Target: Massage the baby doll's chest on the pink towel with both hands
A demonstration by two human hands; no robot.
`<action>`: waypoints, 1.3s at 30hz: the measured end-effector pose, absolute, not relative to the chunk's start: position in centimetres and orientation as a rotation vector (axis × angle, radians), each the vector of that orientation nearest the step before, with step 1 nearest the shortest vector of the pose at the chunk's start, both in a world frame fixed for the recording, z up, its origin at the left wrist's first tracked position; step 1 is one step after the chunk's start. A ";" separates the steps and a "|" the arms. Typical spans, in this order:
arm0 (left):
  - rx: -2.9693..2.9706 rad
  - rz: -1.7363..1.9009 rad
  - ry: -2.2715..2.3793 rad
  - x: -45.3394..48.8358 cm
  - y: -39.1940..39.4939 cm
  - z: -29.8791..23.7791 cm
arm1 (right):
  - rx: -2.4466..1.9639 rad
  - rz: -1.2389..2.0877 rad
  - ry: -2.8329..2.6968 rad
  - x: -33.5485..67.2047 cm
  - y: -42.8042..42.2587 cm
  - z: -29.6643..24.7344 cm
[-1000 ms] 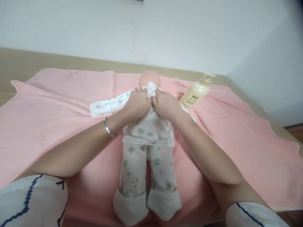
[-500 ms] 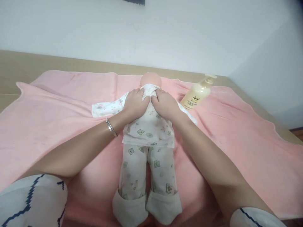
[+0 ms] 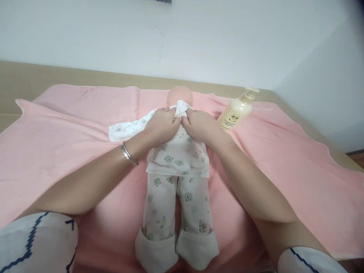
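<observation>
A baby doll (image 3: 179, 96) lies stretched out on its pink blanket, head away from me, dressed in a white printed shirt (image 3: 179, 159) and matching trousers (image 3: 162, 204). At the doll's upper body, my left hand (image 3: 163, 127) pinches the shirt fabric near the collar. My right hand (image 3: 200, 127) grips the cloth just opposite, the two thumbs almost touching. Between them the fabric is bunched up into a small fold. One sleeve (image 3: 125, 131) spreads flat to the left; my right wrist hides most of the other.
A pump bottle (image 3: 234, 113) of pale yellow liquid leans over to the right of the doll. The pink blanket (image 3: 71, 113) is wrinkled and covers a wooden surface (image 3: 85, 76) that runs along a white wall (image 3: 113, 38).
The fabric between my hands is now lifted and bunched more at the collar. My right wrist has shifted slightly outward and covers more of the right sleeve.
</observation>
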State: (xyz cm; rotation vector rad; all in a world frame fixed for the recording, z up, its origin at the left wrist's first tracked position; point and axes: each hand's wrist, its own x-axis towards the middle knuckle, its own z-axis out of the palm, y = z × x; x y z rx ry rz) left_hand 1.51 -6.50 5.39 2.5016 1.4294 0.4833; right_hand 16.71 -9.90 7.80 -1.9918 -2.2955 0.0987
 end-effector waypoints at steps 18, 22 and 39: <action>2.562 0.418 1.489 1.5 -8.5 6.0 | -1.980 0.410 -2.073 17.4 -9.1 7.6; 2.388 0.423 1.441 1.1 -7.3 6.6 | -2.009 0.207 -2.169 16.5 -9.8 7.5; 2.342 0.476 1.609 1.5 -5.4 4.7 | -1.979 0.352 -2.139 17.4 -8.6 7.4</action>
